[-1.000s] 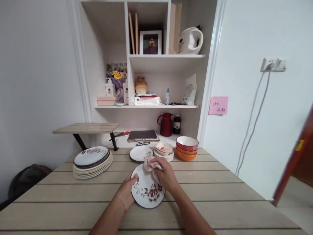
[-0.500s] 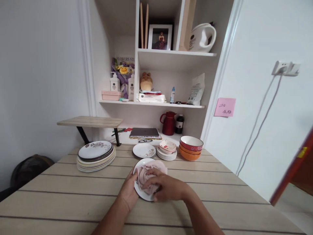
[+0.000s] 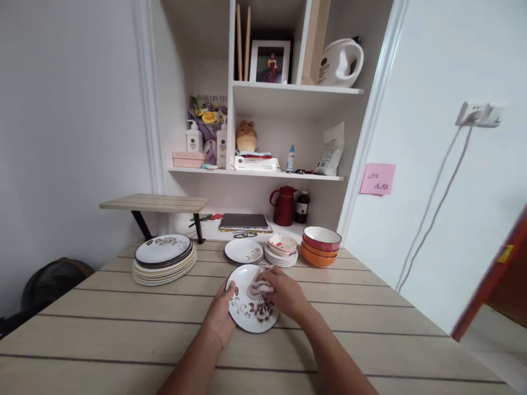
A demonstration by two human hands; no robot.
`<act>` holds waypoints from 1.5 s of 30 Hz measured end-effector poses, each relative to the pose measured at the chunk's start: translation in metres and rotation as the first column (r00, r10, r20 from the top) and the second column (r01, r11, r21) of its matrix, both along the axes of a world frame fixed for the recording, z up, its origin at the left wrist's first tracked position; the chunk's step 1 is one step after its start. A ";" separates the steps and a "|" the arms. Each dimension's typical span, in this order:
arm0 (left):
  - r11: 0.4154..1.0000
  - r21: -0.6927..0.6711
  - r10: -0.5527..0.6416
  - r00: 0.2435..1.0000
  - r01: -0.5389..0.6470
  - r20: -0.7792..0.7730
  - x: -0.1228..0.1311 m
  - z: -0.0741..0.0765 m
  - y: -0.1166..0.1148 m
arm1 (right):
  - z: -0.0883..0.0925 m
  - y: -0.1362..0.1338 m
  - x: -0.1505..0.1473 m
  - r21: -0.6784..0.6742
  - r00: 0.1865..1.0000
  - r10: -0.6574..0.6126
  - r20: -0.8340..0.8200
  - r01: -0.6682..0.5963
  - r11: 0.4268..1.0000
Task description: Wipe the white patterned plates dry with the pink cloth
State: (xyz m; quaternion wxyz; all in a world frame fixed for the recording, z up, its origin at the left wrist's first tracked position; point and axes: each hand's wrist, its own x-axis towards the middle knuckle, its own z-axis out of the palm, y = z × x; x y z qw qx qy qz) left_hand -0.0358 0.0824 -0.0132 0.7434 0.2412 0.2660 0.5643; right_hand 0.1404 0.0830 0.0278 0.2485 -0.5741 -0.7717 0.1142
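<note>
My left hand (image 3: 221, 315) grips the left rim of a white plate (image 3: 247, 316) with a dark edge and brown flower pattern, thumb on top. The plate is held a little tilted over the wooden table. My right hand (image 3: 285, 292) is closed round a bunched pale pink cloth (image 3: 260, 283), pressed against the plate's upper right part. Some of the right fingers are hidden behind the cloth and hand. Just beyond the plate lie more flowered plates (image 3: 242, 250) in a short stack.
A tall plate stack (image 3: 164, 252) stands on the left beside a small raised shelf (image 3: 156, 203). Small saucers (image 3: 281, 257) bearing little square bowls (image 3: 282, 243), and stacked round bowls (image 3: 321, 249), stand at the back right. Behind are a laptop (image 3: 244, 220) and a red jug (image 3: 284, 206).
My right hand has moved the cloth up and right across the plate. The cloth is bunched smaller, and the flower pattern now shows. My left hand keeps its hold on the rim.
</note>
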 end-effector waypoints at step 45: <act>1.000 -0.013 -0.029 0.999 0.029 0.017 0.000 0.002 0.003 | 0.001 -0.003 -0.027 -0.093 0.352 -0.004 -0.936 -0.234 0.968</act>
